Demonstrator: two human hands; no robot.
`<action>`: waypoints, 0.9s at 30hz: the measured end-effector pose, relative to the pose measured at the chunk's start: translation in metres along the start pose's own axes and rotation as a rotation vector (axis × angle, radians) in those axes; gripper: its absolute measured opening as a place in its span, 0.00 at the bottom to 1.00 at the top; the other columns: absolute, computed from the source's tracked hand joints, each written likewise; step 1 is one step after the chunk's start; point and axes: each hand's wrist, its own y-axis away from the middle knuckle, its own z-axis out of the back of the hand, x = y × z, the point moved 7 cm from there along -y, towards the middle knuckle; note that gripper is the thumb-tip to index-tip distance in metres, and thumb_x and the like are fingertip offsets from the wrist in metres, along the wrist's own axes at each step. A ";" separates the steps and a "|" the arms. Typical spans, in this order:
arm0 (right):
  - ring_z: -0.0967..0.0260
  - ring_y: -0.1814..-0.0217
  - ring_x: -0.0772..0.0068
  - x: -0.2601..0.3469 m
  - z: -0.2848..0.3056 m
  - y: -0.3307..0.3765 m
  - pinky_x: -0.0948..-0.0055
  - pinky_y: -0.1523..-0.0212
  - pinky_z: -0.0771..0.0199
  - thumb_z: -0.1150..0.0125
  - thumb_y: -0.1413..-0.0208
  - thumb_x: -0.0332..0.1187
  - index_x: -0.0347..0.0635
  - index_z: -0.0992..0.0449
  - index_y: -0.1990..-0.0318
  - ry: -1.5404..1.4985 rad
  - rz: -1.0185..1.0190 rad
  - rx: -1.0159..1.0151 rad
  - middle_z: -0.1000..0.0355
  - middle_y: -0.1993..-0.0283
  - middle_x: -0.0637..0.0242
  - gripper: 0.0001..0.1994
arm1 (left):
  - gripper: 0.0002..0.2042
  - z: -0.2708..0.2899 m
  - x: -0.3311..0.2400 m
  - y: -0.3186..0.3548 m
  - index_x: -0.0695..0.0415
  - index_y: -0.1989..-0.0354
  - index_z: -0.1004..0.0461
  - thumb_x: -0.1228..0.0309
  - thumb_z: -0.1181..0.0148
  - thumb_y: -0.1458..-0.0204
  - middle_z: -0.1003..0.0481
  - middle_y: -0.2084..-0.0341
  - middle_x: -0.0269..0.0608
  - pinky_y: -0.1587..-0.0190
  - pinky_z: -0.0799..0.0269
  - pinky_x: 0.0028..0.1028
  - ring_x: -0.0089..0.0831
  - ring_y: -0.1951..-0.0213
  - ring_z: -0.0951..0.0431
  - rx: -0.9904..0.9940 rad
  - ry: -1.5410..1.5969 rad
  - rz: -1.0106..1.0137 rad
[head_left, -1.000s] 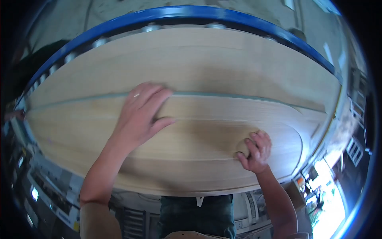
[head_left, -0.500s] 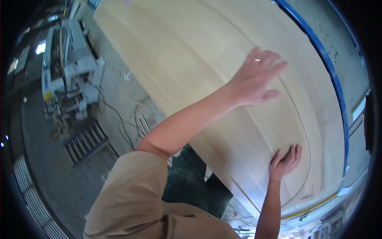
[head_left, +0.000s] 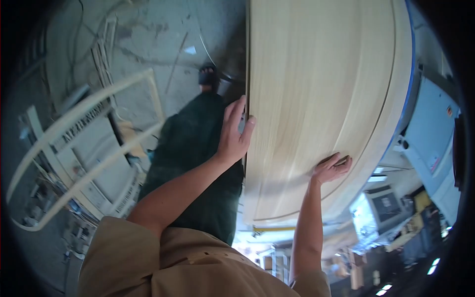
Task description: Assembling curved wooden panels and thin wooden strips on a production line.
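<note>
A pale wooden panel (head_left: pixel 307 79) with curved grooves lies in front of me and to the right. At its left edge is my left hand (head_left: pixel 235 138), its fingers stretched along the side and the thumb apart, over the rim. My right hand (head_left: pixel 331 171) rests on the near right part of the panel, close to a groove. Its fingers are slightly bent and apart, with a dark patch under them that may be shadow. Nothing I can make out is held in either hand.
Left on the floor stands a pale curved frame (head_left: pixel 94 104) among boards and scraps. My foot (head_left: pixel 208 76) is beside the panel. A blue edge (head_left: pixel 409 74) borders the panel's far right. Beyond are a light blue cabinet (head_left: pixel 430 128) and a grey machine (head_left: pixel 388 205).
My left hand has come back from above the panel's middle to its left edge. The view has turned, so the panel now runs straight ahead. My right hand stays on the panel.
</note>
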 end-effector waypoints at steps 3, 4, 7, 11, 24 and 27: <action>0.40 0.34 0.43 0.000 0.001 0.010 0.52 0.33 0.38 0.46 0.32 0.50 0.33 0.37 0.36 -0.038 -0.035 0.009 0.40 0.35 0.46 0.29 | 0.30 0.011 0.003 0.019 0.64 0.30 0.40 0.73 0.39 0.41 0.35 0.40 0.56 0.37 0.33 0.37 0.49 0.39 0.31 -0.059 -0.025 -0.053; 0.41 0.33 0.43 0.001 0.000 0.012 0.52 0.33 0.38 0.47 0.32 0.50 0.34 0.37 0.35 -0.004 -0.028 0.025 0.40 0.35 0.46 0.29 | 0.29 0.017 0.003 0.020 0.61 0.31 0.36 0.74 0.37 0.42 0.33 0.41 0.54 0.41 0.31 0.36 0.47 0.43 0.29 -0.099 0.029 -0.036; 0.42 0.33 0.43 0.002 -0.003 0.016 0.53 0.33 0.39 0.49 0.31 0.52 0.34 0.38 0.35 0.023 -0.026 0.042 0.41 0.35 0.46 0.30 | 0.27 0.018 0.014 0.022 0.59 0.33 0.32 0.75 0.37 0.43 0.32 0.43 0.51 0.44 0.29 0.36 0.44 0.47 0.28 -0.073 0.136 -0.006; 0.42 0.33 0.45 -0.003 -0.010 0.015 0.53 0.34 0.39 0.51 0.31 0.54 0.35 0.39 0.34 -0.039 -0.077 0.045 0.42 0.34 0.46 0.31 | 0.26 0.016 0.024 0.021 0.56 0.35 0.28 0.74 0.34 0.45 0.30 0.45 0.47 0.48 0.27 0.35 0.42 0.52 0.27 -0.090 0.180 -0.017; 0.40 0.36 0.46 -0.003 -0.009 0.017 0.52 0.37 0.35 0.53 0.31 0.54 0.36 0.37 0.35 0.057 -0.062 0.044 0.41 0.36 0.46 0.30 | 0.30 0.017 0.028 0.021 0.56 0.34 0.30 0.70 0.31 0.48 0.32 0.43 0.48 0.48 0.27 0.36 0.43 0.51 0.28 -0.032 0.128 -0.081; 0.39 0.39 0.46 -0.007 -0.009 0.010 0.52 0.39 0.35 0.52 0.31 0.54 0.34 0.36 0.37 0.078 -0.059 0.041 0.38 0.39 0.47 0.30 | 0.33 0.016 0.026 0.019 0.56 0.33 0.32 0.70 0.29 0.49 0.33 0.42 0.48 0.48 0.28 0.36 0.43 0.50 0.28 -0.036 0.090 -0.117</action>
